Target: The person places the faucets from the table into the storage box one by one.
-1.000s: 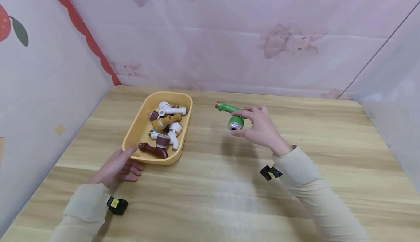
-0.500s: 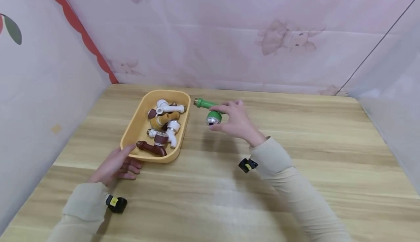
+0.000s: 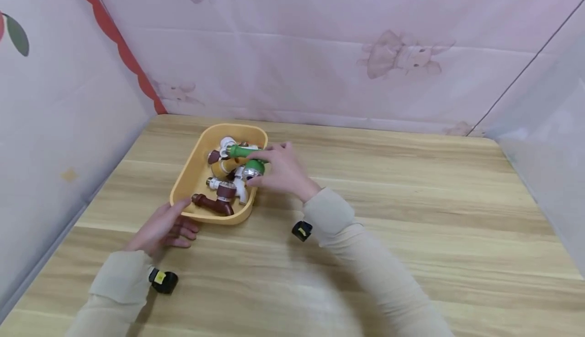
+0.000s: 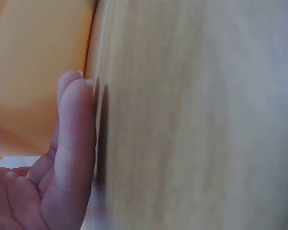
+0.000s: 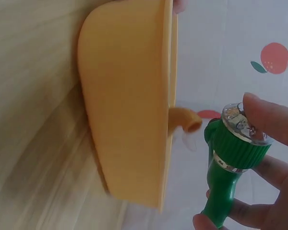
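My right hand [image 3: 281,172] pinches a green tap [image 5: 225,158] with a silver-rimmed knob, thumb on the knob's end and fingers on the body. In the head view the tap overlaps the right side of a yellow plastic basket [image 3: 183,184]; the right wrist view shows it above the rim level. My left hand [image 3: 160,228] holds the basket's near left corner, thumb over the rim and fingers along the outer wall. Inside lie a dark brown tap [image 3: 212,204], a mustard-yellow tap [image 3: 224,168] and several white ones, partly hidden under the green tap and my right hand.
The basket stands on a wood-grain table [image 3: 411,215], left of its middle. A pink wall covering with rabbit pictures [image 3: 320,73] rises behind the table's far edge. Pale walls border both sides, the left one [image 3: 55,124] close to the basket.
My right hand has carried the green tap leftward, from beside the basket to over its right side. The left hand keeps its place at the basket's corner.
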`<action>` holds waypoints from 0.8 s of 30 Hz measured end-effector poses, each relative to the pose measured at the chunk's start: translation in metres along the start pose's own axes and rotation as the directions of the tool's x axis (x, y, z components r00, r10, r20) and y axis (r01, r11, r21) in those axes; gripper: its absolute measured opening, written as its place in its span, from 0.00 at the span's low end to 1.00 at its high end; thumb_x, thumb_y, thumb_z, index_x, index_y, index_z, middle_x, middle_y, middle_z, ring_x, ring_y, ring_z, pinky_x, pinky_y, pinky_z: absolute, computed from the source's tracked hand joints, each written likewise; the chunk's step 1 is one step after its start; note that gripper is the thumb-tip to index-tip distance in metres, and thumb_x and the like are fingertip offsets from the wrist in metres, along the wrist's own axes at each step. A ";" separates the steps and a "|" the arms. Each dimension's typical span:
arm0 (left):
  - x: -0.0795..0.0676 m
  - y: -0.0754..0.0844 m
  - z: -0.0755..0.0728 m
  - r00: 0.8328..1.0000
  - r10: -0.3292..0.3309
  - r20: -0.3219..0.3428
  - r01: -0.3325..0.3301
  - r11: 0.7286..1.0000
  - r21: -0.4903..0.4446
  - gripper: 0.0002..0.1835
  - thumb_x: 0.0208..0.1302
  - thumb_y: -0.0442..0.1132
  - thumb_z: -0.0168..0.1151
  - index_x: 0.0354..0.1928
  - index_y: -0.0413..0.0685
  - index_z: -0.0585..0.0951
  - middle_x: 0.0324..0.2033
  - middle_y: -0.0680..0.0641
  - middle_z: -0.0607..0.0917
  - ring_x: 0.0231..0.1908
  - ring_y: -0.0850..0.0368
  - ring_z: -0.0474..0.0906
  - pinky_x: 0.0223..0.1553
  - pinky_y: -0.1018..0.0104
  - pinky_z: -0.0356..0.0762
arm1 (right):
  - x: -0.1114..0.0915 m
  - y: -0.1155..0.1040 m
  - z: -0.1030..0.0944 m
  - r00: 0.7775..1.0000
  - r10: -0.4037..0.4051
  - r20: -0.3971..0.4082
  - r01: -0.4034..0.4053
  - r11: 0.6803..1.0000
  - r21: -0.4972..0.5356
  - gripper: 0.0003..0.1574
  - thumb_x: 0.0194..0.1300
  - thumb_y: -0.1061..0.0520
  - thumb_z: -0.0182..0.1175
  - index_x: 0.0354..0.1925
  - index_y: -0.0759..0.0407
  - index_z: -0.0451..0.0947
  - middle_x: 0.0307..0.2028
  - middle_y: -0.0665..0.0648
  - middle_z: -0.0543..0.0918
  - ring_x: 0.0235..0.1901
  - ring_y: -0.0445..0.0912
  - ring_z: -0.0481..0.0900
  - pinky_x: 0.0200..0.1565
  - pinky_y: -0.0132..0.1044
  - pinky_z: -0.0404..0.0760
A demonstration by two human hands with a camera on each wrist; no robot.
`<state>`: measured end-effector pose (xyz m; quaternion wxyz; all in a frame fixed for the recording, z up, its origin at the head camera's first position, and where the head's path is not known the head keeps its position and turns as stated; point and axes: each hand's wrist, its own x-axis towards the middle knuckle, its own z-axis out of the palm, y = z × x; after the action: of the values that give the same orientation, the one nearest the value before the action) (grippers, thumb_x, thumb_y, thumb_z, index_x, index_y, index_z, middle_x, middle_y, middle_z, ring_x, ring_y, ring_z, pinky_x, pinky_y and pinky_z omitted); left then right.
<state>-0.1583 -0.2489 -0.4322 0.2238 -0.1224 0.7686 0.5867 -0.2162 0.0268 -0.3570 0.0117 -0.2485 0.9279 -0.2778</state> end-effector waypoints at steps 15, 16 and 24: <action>-0.009 -0.004 0.003 1.000 0.008 0.025 -0.009 1.000 0.007 0.40 0.66 0.60 0.41 0.64 0.34 0.47 0.27 0.44 0.81 0.27 0.52 0.79 0.31 0.54 0.81 | 0.019 -0.012 0.041 0.999 0.018 0.036 -0.012 0.987 -0.160 0.33 0.49 0.38 0.66 0.54 0.42 0.74 0.54 0.57 0.73 0.55 0.52 0.58 0.53 0.40 0.63; -0.009 -0.004 0.004 1.000 0.010 0.027 -0.010 1.000 0.004 0.40 0.66 0.60 0.41 0.64 0.34 0.47 0.27 0.44 0.81 0.26 0.52 0.79 0.31 0.54 0.81 | 0.020 -0.013 0.043 0.999 0.017 0.037 -0.011 0.985 -0.170 0.33 0.49 0.38 0.66 0.54 0.42 0.74 0.54 0.57 0.72 0.56 0.53 0.58 0.53 0.40 0.64; -0.006 -0.002 0.003 0.999 -0.001 0.032 0.001 1.000 0.012 0.35 0.67 0.58 0.42 0.59 0.34 0.53 0.27 0.43 0.81 0.26 0.51 0.79 0.31 0.54 0.81 | 0.023 -0.009 0.058 0.995 0.031 0.096 -0.005 0.965 -0.262 0.38 0.52 0.34 0.61 0.61 0.41 0.68 0.60 0.57 0.68 0.61 0.53 0.56 0.63 0.42 0.53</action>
<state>-0.1512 -0.2470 -0.4312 0.2372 -0.1120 0.7683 0.5838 -0.2231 -0.0203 -0.3982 0.0274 -0.2529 0.9569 -0.1401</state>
